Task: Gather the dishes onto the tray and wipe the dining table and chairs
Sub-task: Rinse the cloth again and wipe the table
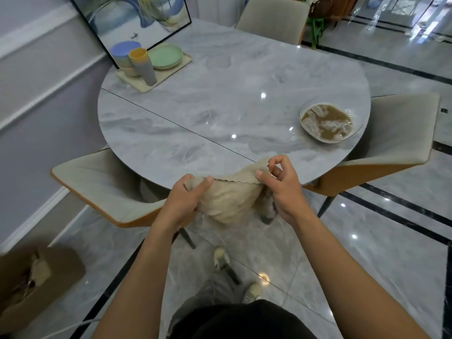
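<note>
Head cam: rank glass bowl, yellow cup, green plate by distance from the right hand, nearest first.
From the right hand, which shares a grip on the beige cloth with the left hand:
1. Glass bowl, right table edge, holding murky liquid.
2. Yellow cup, front of the tray, far left.
3. Green plate, on the tray behind the cup.

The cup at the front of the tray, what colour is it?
Yellow at the rim and grey below, seen in the head view.

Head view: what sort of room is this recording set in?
Most likely a home dining area: a round marble-look table with padded chairs around it, a tray of stacked plates and cups, and a framed picture leaning against the wall.
</note>
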Demonstrator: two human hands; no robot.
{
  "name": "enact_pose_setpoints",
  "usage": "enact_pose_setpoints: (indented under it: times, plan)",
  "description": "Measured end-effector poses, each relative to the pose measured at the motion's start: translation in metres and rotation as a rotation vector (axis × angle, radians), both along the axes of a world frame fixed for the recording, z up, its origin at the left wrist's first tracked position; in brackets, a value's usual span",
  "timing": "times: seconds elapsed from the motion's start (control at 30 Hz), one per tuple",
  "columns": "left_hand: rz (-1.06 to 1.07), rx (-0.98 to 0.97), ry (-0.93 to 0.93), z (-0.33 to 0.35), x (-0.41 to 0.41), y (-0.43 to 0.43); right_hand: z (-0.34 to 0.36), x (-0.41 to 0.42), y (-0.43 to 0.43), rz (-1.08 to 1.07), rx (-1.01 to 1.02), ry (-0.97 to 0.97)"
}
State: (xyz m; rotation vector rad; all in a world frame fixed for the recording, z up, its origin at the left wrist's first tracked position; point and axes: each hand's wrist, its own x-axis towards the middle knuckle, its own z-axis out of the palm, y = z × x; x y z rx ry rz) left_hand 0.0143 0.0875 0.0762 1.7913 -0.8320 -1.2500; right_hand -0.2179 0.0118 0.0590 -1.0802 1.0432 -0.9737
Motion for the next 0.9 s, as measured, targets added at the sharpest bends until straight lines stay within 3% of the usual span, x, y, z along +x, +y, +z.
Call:
enact_pose_setpoints:
  times: [0.13, 0.3, 0.57, 0.9]
  plan:
    - [-0.179, -0.031, -0.145, 0.006, 0.012, -0.029, 0.009, -0.013, -0.041, 0.059, 0.02, 0.051]
    - [-0.156, -0.173, -0.242, -0.005, 0.021, -0.1, 0.013, -0.035, -0.106, 0.144, -0.005, 0.261]
    - [-0.149, -0.301, -0.168, -0.017, 0.005, -0.208, 0.022, -0.069, -0.208, 0.263, 0.019, 0.511]
    - [-0.282, -0.175, 0.062, -0.032, -0.059, -0.315, 0.028, -0.135, -0.297, -0.143, -0.171, 0.464]
